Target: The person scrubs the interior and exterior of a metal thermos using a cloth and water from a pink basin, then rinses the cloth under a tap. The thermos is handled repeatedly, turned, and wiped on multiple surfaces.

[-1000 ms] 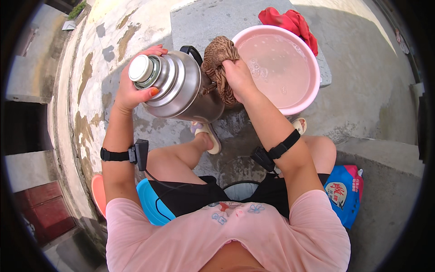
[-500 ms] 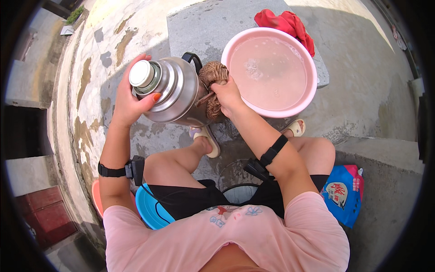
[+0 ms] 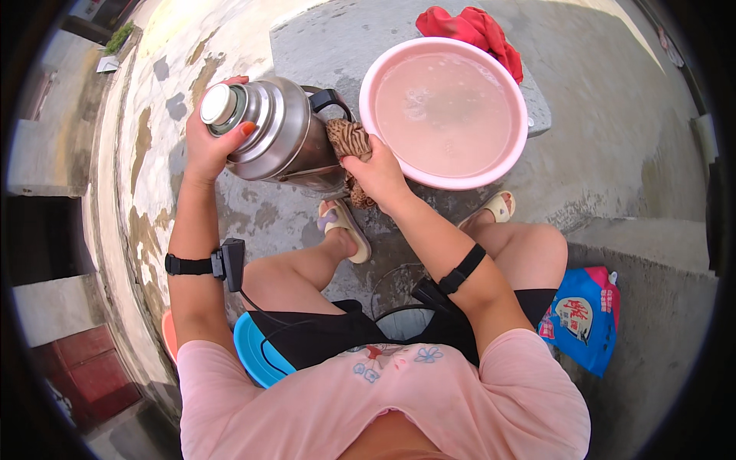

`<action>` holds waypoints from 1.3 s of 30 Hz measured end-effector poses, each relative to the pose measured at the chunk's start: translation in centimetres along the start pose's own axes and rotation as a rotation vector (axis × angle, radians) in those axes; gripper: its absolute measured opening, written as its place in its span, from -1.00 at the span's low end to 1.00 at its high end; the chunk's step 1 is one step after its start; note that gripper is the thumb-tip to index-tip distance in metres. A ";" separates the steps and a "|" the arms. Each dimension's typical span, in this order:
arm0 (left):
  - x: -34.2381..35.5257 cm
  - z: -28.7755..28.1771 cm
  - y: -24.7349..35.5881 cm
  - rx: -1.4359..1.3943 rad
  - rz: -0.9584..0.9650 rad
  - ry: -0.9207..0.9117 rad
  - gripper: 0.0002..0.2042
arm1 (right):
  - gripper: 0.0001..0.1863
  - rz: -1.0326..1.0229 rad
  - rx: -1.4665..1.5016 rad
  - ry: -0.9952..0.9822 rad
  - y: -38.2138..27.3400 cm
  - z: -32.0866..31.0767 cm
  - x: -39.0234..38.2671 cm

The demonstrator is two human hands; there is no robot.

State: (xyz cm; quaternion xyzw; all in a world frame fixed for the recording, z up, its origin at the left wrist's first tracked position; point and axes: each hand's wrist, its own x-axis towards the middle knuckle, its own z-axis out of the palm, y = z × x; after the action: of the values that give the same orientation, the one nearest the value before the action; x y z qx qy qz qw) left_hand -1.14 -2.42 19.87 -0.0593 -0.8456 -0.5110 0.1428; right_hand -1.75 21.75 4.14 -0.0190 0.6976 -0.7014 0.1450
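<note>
Concrete floor (image 3: 613, 165), part sunlit, spreads across the head view around a grey stone counter (image 3: 322, 50) at upper centre, which bears a pink basin (image 3: 515, 147) of cloudy water. Left of centre, the left hand (image 3: 203, 151) grips a steel flask (image 3: 285, 134) around its neck, the long axis slanting from cap at upper left toward base at lower right. Nearer that base, the right hand (image 3: 377, 175) clutches a brown patterned cloth (image 3: 346, 139) beside the flask, below and left of the basin.
</note>
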 end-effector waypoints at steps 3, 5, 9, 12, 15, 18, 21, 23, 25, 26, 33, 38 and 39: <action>1.6 -0.2 -0.7 0.039 0.081 -0.092 -0.33 | -0.62 -0.066 0.230 0.039 -3.2 -2.9 0.4; 2.4 0.0 -1.1 0.073 0.172 -0.161 -0.32 | -0.59 -0.193 0.413 -0.104 -5.8 -4.3 0.8; 2.6 0.6 -1.6 -0.042 0.126 -0.186 -0.25 | -0.47 -0.667 0.002 -0.132 -10.0 -1.7 2.4; 2.1 0.8 -1.7 -0.139 0.074 -0.146 -0.21 | -0.51 -0.896 -0.488 -0.070 -11.1 1.9 3.9; 1.6 0.7 -1.6 -0.052 0.007 -0.124 -0.22 | -0.63 -0.684 -0.627 -0.161 -11.9 4.0 9.0; 1.7 0.8 -1.4 -0.040 0.066 -0.099 -0.24 | -0.70 -0.659 -0.725 -0.383 -12.4 4.2 13.8; 1.6 0.9 -1.3 -0.071 0.060 -0.103 -0.26 | -0.67 -0.544 -0.630 -0.427 -10.4 2.7 14.2; 1.6 1.0 -1.4 -0.086 0.069 -0.096 -0.26 | -0.65 -0.567 -0.523 -0.391 -7.7 0.4 12.6; 1.7 1.0 -1.6 -0.072 0.086 -0.115 -0.26 | -0.63 -0.738 -0.410 -0.236 -4.1 -0.4 10.4; 1.7 1.0 -1.7 -0.072 0.095 -0.121 -0.26 | -0.63 -0.841 -0.314 -0.104 -2.2 -0.4 9.3; 1.9 1.1 -1.8 -0.098 0.114 -0.149 -0.29 | -0.56 -0.387 0.234 -0.013 0.7 -2.9 6.2; 1.7 1.3 -1.5 -0.071 0.086 -0.136 -0.30 | -0.61 -0.168 1.066 -0.172 -2.2 0.3 -1.1; 1.8 1.3 -1.4 -0.087 0.085 -0.133 -0.30 | -0.57 -0.234 0.925 -0.041 -2.5 1.3 -2.2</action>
State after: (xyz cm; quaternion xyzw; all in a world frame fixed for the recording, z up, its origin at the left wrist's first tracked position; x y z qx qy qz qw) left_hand -3.49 -2.01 18.62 -0.1353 -0.8270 -0.5354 0.1052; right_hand 0.23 20.91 7.07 -0.0446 0.3023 -0.9495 0.0718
